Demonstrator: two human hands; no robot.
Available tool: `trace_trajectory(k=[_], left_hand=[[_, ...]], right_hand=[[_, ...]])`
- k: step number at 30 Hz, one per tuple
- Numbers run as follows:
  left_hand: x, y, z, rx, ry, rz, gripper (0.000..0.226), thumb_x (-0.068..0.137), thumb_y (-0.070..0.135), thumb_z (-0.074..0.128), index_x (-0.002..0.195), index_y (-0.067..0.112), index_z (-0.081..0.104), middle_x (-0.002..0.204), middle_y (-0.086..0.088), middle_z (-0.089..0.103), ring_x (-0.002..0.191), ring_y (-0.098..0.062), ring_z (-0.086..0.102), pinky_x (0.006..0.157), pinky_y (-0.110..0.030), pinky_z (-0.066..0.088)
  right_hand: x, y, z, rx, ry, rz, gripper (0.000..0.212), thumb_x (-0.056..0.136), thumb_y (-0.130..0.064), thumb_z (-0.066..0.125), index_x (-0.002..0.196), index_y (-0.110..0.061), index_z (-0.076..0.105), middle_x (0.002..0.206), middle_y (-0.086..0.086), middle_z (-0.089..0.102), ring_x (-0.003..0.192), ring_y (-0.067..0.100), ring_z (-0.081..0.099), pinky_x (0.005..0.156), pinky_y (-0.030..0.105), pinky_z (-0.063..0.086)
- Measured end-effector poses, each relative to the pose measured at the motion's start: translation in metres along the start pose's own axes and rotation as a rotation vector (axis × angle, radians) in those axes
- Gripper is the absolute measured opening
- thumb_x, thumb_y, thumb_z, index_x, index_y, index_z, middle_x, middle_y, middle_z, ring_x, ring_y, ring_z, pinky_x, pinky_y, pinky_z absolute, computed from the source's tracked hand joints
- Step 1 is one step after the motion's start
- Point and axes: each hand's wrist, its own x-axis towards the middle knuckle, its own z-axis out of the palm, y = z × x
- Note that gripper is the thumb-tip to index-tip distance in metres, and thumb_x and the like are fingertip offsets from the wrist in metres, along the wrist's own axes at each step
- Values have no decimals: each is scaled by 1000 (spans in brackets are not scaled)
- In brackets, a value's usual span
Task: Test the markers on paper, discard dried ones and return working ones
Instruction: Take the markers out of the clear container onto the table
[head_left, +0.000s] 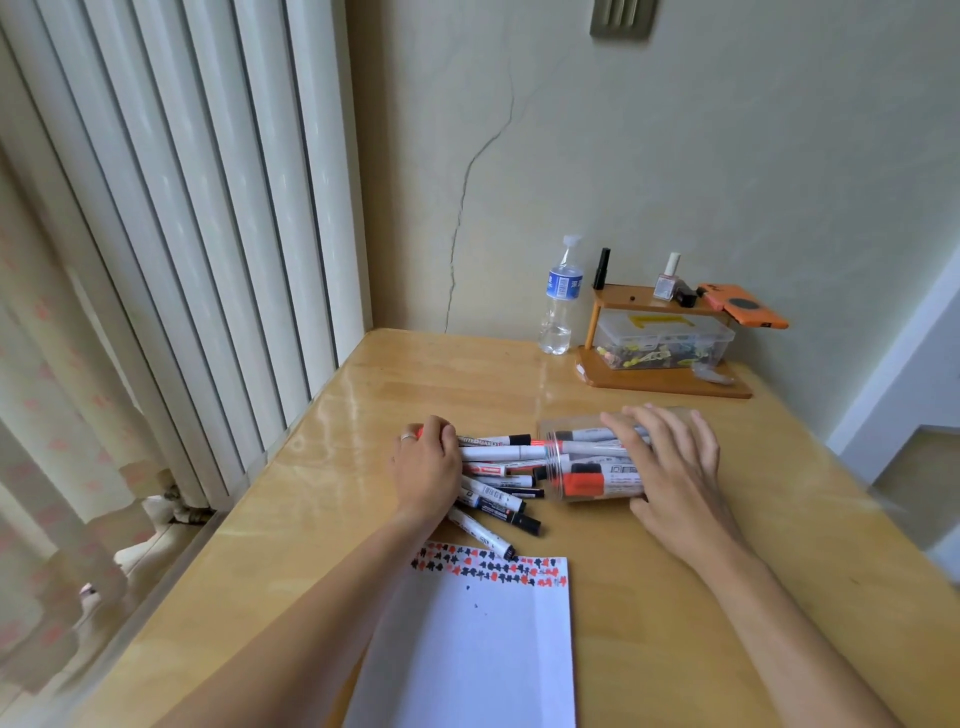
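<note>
A: Where do the markers (498, 475) lie from the left hand (427, 467)?

B: Directly to its right, in a loose pile on the worktop (675, 597). Most of them run left to right, caps toward the jar (597, 462), so their near ends sit under that hand's fingers (439, 434), which are curled down over the pile's edge and touch it. I can't tell whether they pinch any single one.

A: And the jar?

B: Tipped on its side, mouth facing the pile, more markers inside. The right hand (670, 462) rests on top, its fingers spread and draped over the clear wall to steady it.

A: Which hand picks, then?

B: The left, I'd judge; it is on the pile, and the paper (467, 649) lies just toward the person from it, near the lowest marker
</note>
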Motion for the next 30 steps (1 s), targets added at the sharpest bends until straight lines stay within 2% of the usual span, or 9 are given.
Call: trace_trajectory(k=[2, 4, 10, 15, 18, 21, 25, 30], left_hand=[[-2, 3, -3, -47, 35, -5, 30, 107, 27, 40, 113, 18, 68, 127, -15, 57, 138, -29, 35, 102, -38, 34], [-2, 3, -6, -84, 54, -43, 33, 107, 25, 41, 117, 16, 72, 137, -17, 49, 144, -27, 29, 105, -35, 35], [1, 1, -8, -155, 48, -87, 35, 106, 24, 41, 110, 15, 74, 122, -12, 55, 128, -23, 43, 102, -32, 38], [-5, 0, -12, -135, 47, -64, 35, 108, 25, 39, 107, 15, 73, 114, -9, 53, 121, -23, 46, 99, -32, 38], [-9, -2, -13, -131, 21, -7, 36, 107, 28, 39, 108, 15, 73, 107, -2, 51, 124, -21, 43, 97, -32, 37], [-11, -3, -11, -109, -8, 47, 35, 106, 32, 41, 111, 18, 73, 111, 0, 53, 126, -20, 42, 99, -33, 35], [-8, -6, -11, -42, -61, 64, 34, 104, 37, 45, 123, 23, 69, 131, -4, 48, 128, -21, 41, 108, -39, 36], [-3, -17, -12, -76, -90, 69, 31, 100, 27, 52, 124, 19, 68, 132, -6, 48, 128, -24, 44, 108, -38, 40]], right_hand=[[-3, 1, -2, 7, -2, 13, 120, 49, 8, 80, 157, -26, 39, 154, 3, 40, 149, 29, 34, 127, 53, 5], [-9, 5, -5, 5, -4, 28, 120, 49, 8, 80, 157, -26, 39, 154, 3, 40, 149, 29, 34, 127, 53, 5], [-28, 24, -12, -23, 5, 124, 120, 47, 13, 77, 155, -24, 42, 151, 4, 42, 146, 29, 37, 126, 54, 7], [-36, 32, -14, -33, 14, 220, 120, 46, 13, 79, 154, -23, 41, 149, 6, 41, 143, 31, 37, 124, 60, 14], [-35, 31, -15, -3, -4, 184, 120, 47, 9, 80, 155, -25, 40, 150, 4, 41, 145, 29, 36, 125, 57, 13], [-32, 23, -13, 9, -35, 87, 120, 48, 6, 77, 156, -27, 38, 153, 2, 39, 148, 27, 33, 127, 53, 8], [-25, 13, -13, 24, -32, 35, 120, 50, 6, 74, 157, -29, 35, 154, 0, 38, 150, 27, 31, 127, 53, 7], [-21, 15, -19, 10, 12, 73, 118, 50, 8, 77, 156, -26, 38, 152, 2, 40, 147, 29, 35, 126, 56, 12]])
